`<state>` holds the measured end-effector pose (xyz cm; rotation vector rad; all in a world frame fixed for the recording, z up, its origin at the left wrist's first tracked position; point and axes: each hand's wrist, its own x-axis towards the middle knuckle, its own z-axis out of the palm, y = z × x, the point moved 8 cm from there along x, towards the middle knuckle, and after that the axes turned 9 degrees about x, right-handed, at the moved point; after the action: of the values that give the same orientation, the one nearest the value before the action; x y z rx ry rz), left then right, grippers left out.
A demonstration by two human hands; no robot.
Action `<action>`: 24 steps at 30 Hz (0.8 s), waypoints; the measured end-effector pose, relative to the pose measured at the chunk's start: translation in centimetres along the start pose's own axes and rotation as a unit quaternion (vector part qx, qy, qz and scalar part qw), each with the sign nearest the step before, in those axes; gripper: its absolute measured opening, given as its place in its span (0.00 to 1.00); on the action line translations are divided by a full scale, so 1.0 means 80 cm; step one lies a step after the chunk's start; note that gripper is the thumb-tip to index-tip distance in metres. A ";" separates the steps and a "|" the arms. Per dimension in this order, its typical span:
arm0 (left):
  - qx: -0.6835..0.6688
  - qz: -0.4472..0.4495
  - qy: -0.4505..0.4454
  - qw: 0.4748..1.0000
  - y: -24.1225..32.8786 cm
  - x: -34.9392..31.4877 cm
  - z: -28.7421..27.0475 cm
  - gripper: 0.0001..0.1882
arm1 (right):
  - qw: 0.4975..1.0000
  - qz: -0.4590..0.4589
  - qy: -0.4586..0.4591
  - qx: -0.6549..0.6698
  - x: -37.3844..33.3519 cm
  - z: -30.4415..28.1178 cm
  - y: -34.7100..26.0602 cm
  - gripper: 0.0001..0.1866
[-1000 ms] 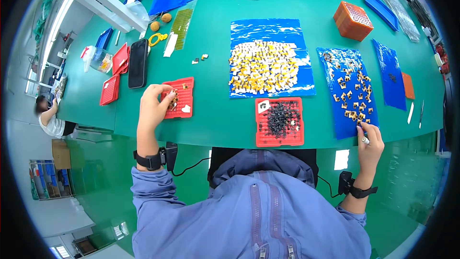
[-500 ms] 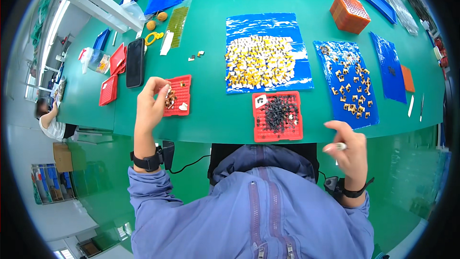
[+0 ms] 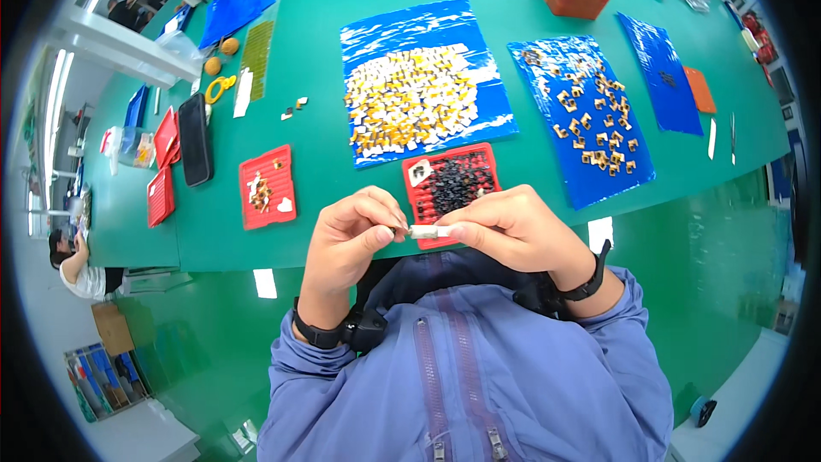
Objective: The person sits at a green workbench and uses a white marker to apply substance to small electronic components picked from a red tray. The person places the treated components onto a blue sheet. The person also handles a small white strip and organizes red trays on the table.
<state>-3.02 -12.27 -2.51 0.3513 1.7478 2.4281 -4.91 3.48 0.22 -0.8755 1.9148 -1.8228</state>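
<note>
Left hand (image 3: 349, 235) and right hand (image 3: 523, 227) nearly meet

You pinch a white, pen-like tool (image 3: 426, 232) in the right and what looks like a tiny dark piece (image 3: 399, 230) in the left, by the tool's left end; whether they touch, you cannot tell. Both hang around the near edge of a red tray (image 3: 411, 195) of black parts (image 3: 457, 184). A loose pinch could lose the piece among those; a slipping tool could damage it. A careless reach might scatter the white-and-yellow pieces (image 3: 415, 103) beyond.
</note>
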 end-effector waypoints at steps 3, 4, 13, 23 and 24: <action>-0.124 -0.056 -0.032 0.990 -0.025 0.006 0.017 0.05 | 1.000 0.013 0.014 0.014 -0.004 -0.008 0.008 0.10; -0.150 -0.060 -0.040 0.986 -0.029 0.008 0.022 0.05 | 1.000 0.018 0.008 0.013 -0.005 -0.010 0.009 0.09; -0.201 -0.109 -0.080 0.970 -0.055 0.016 0.041 0.09 | 0.998 -0.048 0.037 -0.008 -0.006 -0.033 0.004 0.04; -0.231 -0.132 -0.075 0.961 -0.061 0.020 0.041 0.07 | 0.999 0.032 0.018 0.021 -0.009 -0.038 0.021 0.04; -0.230 -0.134 -0.072 0.961 -0.062 0.021 0.041 0.07 | 0.998 0.048 0.011 0.042 -0.009 -0.037 0.024 0.05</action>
<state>-3.89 -7.28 -6.00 0.2121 1.0483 2.4346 -6.60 6.16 -1.50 -0.7260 1.8470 -1.8484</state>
